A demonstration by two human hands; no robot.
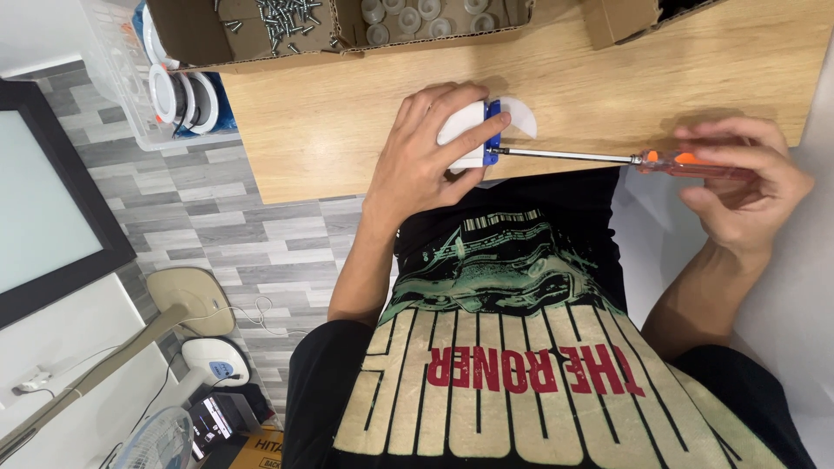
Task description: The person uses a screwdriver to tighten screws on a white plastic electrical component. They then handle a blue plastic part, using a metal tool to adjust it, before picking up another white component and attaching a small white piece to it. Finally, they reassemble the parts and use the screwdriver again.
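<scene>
My left hand (pixel 426 152) grips a small white plastic part with a blue piece (pixel 476 132) on its side, held at the near edge of the wooden table (pixel 330 122). My right hand (pixel 738 178) holds a screwdriver with a clear orange handle (pixel 686 162). Its long metal shaft (pixel 565 155) runs left, and the tip meets the blue piece. A thin white curved flap (pixel 521 117) sticks out beyond the part.
A cardboard box holding screws (pixel 282 22) and round white caps (pixel 417 17) stands at the table's far edge. A clear bin with round white fittings (pixel 174 91) is at the left. A fan (pixel 156 439), cables and a dark-framed panel (pixel 52 200) are on the floor side.
</scene>
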